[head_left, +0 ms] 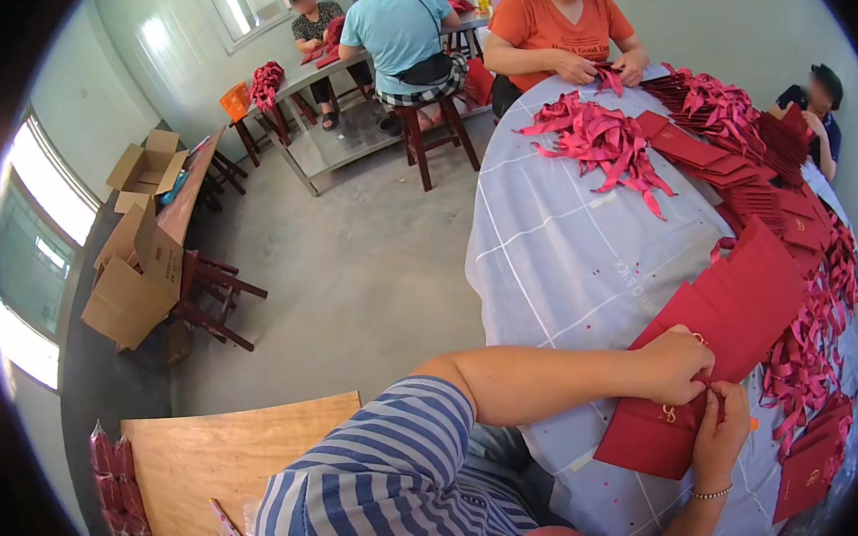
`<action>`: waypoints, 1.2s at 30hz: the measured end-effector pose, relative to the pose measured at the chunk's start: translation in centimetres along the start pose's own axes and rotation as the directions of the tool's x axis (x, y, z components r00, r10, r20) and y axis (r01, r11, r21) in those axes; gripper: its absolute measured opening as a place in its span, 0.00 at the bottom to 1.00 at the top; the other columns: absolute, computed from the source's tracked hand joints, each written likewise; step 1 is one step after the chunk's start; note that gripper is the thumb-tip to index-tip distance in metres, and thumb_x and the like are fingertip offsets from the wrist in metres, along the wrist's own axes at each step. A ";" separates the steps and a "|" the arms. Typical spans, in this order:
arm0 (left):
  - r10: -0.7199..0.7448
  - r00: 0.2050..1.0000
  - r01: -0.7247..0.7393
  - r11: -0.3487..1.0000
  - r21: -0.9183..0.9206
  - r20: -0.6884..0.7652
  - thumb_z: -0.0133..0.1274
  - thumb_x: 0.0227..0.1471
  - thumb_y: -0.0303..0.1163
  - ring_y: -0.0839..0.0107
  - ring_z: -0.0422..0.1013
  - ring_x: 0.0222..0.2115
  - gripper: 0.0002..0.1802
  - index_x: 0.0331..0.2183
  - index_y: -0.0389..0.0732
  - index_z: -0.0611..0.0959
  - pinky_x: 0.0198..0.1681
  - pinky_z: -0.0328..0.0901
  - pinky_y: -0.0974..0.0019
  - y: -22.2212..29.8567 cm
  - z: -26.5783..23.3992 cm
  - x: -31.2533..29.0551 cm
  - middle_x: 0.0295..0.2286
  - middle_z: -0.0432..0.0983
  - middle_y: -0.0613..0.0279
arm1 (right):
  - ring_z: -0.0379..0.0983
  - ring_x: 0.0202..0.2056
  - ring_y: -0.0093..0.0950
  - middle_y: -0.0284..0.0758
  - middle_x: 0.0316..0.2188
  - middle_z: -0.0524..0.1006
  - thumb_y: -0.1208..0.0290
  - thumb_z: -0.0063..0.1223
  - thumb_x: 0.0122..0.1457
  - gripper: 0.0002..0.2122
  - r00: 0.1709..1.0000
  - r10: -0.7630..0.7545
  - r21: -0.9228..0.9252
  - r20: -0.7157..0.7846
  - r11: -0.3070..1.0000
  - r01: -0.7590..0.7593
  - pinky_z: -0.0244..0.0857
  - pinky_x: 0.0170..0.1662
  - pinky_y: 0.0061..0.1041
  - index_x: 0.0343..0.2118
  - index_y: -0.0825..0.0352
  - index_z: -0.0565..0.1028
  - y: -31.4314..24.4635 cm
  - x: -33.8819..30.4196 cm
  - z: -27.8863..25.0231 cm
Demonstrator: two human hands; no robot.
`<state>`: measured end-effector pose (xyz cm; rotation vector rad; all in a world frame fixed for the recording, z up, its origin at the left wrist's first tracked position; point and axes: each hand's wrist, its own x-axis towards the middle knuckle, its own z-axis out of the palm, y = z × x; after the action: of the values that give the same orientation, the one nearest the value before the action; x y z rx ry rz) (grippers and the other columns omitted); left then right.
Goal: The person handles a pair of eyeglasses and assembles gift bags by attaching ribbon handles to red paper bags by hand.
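A flat red paper bag (648,440) with a small gold print lies before me on the cloth-covered table. My left hand (678,366) reaches in from the left and is closed above the bag's upper edge. From below comes my right hand (722,419), also closed, its thumb and fingertips meeting those of the left. Between them shows a tiny dark red bit; whether it is ribbon or bag edge I cannot tell. Just beyond my hands a fanned stack of red bags (738,299) overlaps this one.
Pink-red ribbons lie in a heap (605,146) and along the right side (808,356). More red bags (807,467) rest at the right edge. Across the table a person in orange (558,32) handles ribbon. Cardboard boxes (137,282) and stools (219,296) stand left.
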<state>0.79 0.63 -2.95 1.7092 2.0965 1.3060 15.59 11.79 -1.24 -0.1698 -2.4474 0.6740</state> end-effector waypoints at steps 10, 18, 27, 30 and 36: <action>0.065 0.995 -0.065 0.998 0.005 -0.075 0.61 0.44 0.34 0.55 0.75 0.30 0.09 0.27 0.40 0.82 0.38 0.66 0.55 -0.9 0.5 -0.1 0.24 0.78 0.55 | 0.72 0.35 0.40 0.44 0.33 0.74 0.80 0.51 0.58 0.04 0.991 0.099 -0.033 -0.096 0.994 -0.102 0.66 0.41 0.33 0.36 0.71 0.72 0.5 -0.7 0.3; -0.178 0.971 0.222 0.923 -0.315 0.162 0.56 0.55 0.25 0.82 0.71 0.29 0.06 0.35 0.32 0.81 0.33 0.66 0.75 -0.5 -2.2 0.6 0.28 0.77 0.68 | 0.75 0.32 0.34 0.39 0.30 0.77 0.79 0.56 0.56 0.04 0.959 0.232 0.151 -0.164 0.966 -0.208 0.67 0.37 0.27 0.35 0.70 0.76 -0.5 1.1 -1.3; -0.251 0.928 0.369 0.734 -0.570 0.276 0.51 0.58 0.22 0.85 0.70 0.30 0.06 0.38 0.32 0.80 0.35 0.65 0.77 0.8 -2.2 0.6 0.28 0.78 0.69 | 0.75 0.31 0.32 0.38 0.30 0.77 0.81 0.56 0.55 0.04 0.974 0.158 0.222 -0.163 0.968 -0.120 0.67 0.35 0.25 0.34 0.70 0.77 0.3 0.2 -2.0; -0.246 0.929 0.364 0.729 -0.579 0.275 0.51 0.59 0.22 0.86 0.69 0.31 0.07 0.40 0.32 0.80 0.35 0.64 0.79 0.5 -2.2 0.4 0.29 0.77 0.70 | 0.75 0.32 0.32 0.38 0.30 0.77 0.81 0.57 0.54 0.04 0.982 0.100 0.191 -0.163 0.979 -0.068 0.68 0.36 0.25 0.33 0.70 0.77 0.3 0.2 -2.0; -0.215 0.930 0.348 0.772 -0.532 0.297 0.51 0.60 0.23 0.87 0.68 0.32 0.09 0.42 0.32 0.80 0.36 0.63 0.81 0.4 -2.5 0.5 0.31 0.77 0.72 | 0.75 0.31 0.34 0.38 0.29 0.76 0.81 0.57 0.53 0.04 0.984 0.085 0.179 -0.158 0.982 -0.056 0.68 0.35 0.27 0.32 0.70 0.77 0.0 0.2 -1.8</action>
<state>-0.57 -0.26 -0.93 1.1570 1.5271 1.3877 16.42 12.63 0.10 -0.2352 -2.2206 0.8656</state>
